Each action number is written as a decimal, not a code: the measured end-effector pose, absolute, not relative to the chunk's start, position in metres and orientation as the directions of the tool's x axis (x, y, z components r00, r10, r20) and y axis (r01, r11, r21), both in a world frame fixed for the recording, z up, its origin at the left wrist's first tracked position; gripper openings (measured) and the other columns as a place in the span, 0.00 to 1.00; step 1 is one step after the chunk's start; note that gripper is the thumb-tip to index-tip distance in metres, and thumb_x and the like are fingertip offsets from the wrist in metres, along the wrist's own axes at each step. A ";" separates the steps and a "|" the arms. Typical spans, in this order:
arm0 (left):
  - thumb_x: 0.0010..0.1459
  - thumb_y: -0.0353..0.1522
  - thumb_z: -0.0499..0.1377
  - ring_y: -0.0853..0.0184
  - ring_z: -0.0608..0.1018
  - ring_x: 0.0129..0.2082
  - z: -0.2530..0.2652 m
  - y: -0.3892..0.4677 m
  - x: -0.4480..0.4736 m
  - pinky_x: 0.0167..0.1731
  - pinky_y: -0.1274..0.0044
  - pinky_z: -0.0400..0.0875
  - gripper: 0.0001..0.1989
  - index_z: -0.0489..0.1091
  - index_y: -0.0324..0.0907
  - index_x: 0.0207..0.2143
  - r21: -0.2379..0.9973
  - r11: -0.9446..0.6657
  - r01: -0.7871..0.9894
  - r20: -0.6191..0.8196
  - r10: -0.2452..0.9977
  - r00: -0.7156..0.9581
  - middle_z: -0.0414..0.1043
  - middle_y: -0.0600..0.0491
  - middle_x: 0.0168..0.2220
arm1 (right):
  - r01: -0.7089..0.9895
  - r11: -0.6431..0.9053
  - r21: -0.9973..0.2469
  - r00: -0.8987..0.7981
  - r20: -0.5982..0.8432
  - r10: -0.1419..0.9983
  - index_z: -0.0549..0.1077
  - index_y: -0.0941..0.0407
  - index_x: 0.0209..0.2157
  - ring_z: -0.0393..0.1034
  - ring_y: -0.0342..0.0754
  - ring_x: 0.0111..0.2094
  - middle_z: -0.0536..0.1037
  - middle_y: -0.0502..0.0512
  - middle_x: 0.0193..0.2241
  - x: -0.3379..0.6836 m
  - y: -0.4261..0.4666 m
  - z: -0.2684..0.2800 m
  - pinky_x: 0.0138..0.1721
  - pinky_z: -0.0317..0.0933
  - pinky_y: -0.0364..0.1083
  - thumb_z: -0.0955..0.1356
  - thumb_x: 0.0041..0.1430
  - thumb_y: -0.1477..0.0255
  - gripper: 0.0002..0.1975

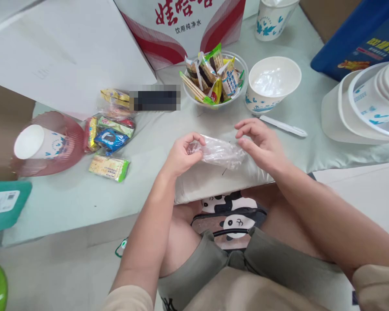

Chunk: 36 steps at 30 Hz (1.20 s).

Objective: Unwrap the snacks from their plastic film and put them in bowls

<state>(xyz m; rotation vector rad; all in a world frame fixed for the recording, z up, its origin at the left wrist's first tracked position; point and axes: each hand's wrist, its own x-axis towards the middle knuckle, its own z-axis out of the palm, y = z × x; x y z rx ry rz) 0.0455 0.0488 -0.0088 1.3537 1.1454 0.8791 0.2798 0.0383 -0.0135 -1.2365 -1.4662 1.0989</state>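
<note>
A crumpled clear plastic bag is stretched out just above the table's front edge. My left hand pinches its left end between thumb and fingers. At the bag's right end, my right hand has its thumb and fingers apart, close to the plastic; whether it touches is hard to see. Behind the right hand lies a slim white utility knife. A paper cup with clear plastic inside stands just beyond it. To its left is a clear bowl full of wrapped snacks.
Wrapped snacks lie at left beside a reddish plastic basket holding a tipped paper cup. White tubs with stacked cups stand at right, near a blue package. Boxes line the back.
</note>
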 end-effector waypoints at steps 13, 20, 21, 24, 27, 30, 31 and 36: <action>0.54 0.28 0.60 0.59 0.77 0.47 0.003 0.033 0.081 0.54 0.67 0.70 0.07 0.74 0.45 0.37 0.730 -0.392 0.559 0.413 0.906 0.096 0.77 0.48 0.43 | 0.257 -0.151 -0.955 -0.415 -0.250 0.875 0.72 0.55 0.25 0.65 0.42 0.23 0.72 0.46 0.20 0.277 0.036 -0.008 0.25 0.58 0.42 0.67 0.51 0.71 0.04; 0.54 0.33 0.64 0.64 0.80 0.45 -0.016 0.031 0.094 0.46 0.74 0.73 0.18 0.72 0.44 0.49 0.953 -0.074 0.295 -0.006 0.966 0.260 0.79 0.49 0.47 | 0.115 0.028 -0.993 -0.451 -0.027 0.892 0.77 0.55 0.32 0.73 0.47 0.33 0.79 0.52 0.32 0.282 0.037 -0.006 0.37 0.68 0.47 0.67 0.58 0.65 0.09; 0.54 0.33 0.64 0.65 0.80 0.42 -0.018 0.033 0.094 0.44 0.75 0.73 0.17 0.73 0.43 0.47 0.957 -0.042 0.286 -0.023 0.975 0.221 0.79 0.50 0.45 | 0.191 0.056 -0.980 -0.384 -0.022 0.923 0.77 0.55 0.32 0.73 0.48 0.33 0.79 0.53 0.32 0.283 0.038 -0.007 0.37 0.68 0.47 0.68 0.58 0.64 0.09; 0.53 0.33 0.63 0.68 0.78 0.35 -0.021 0.037 0.096 0.37 0.77 0.73 0.13 0.74 0.42 0.42 0.971 0.021 0.238 -0.061 0.985 0.163 0.79 0.52 0.38 | 0.352 0.131 -0.927 -0.193 0.065 0.979 0.75 0.54 0.37 0.73 0.51 0.39 0.79 0.55 0.37 0.285 0.042 -0.013 0.39 0.68 0.49 0.73 0.53 0.62 0.13; 0.51 0.34 0.65 0.68 0.78 0.35 -0.021 0.042 0.098 0.35 0.78 0.73 0.15 0.73 0.42 0.42 0.991 0.031 0.130 -0.054 0.983 0.174 0.78 0.52 0.37 | 0.304 0.182 -0.935 -0.262 0.101 0.960 0.72 0.54 0.42 0.74 0.50 0.39 0.79 0.55 0.39 0.285 0.044 -0.018 0.40 0.69 0.49 0.72 0.54 0.63 0.16; 0.50 0.35 0.67 0.68 0.79 0.39 -0.022 0.047 0.098 0.38 0.77 0.74 0.18 0.71 0.44 0.44 0.999 -0.012 0.048 0.007 0.995 0.097 0.76 0.50 0.42 | 0.354 0.269 -0.896 -0.079 0.258 0.963 0.69 0.52 0.38 0.70 0.46 0.31 0.76 0.50 0.31 0.289 0.050 -0.016 0.35 0.66 0.47 0.68 0.57 0.68 0.07; 0.50 0.35 0.67 0.67 0.79 0.40 -0.023 0.049 0.097 0.38 0.77 0.74 0.18 0.70 0.44 0.45 0.999 -0.023 0.029 0.021 0.997 0.070 0.76 0.49 0.44 | 0.418 0.321 -0.850 0.057 0.377 0.925 0.67 0.52 0.36 0.69 0.46 0.30 0.74 0.50 0.30 0.293 0.053 -0.014 0.35 0.66 0.47 0.68 0.57 0.70 0.05; 0.53 0.35 0.64 0.67 0.78 0.40 -0.025 0.054 0.095 0.37 0.76 0.73 0.14 0.70 0.43 0.42 1.000 -0.031 0.005 0.030 0.997 0.065 0.73 0.49 0.42 | 0.791 0.305 -0.530 0.324 0.786 0.526 0.66 0.51 0.30 0.70 0.54 0.38 0.72 0.55 0.31 0.323 0.085 -0.003 0.46 0.64 0.56 0.64 0.56 0.73 0.03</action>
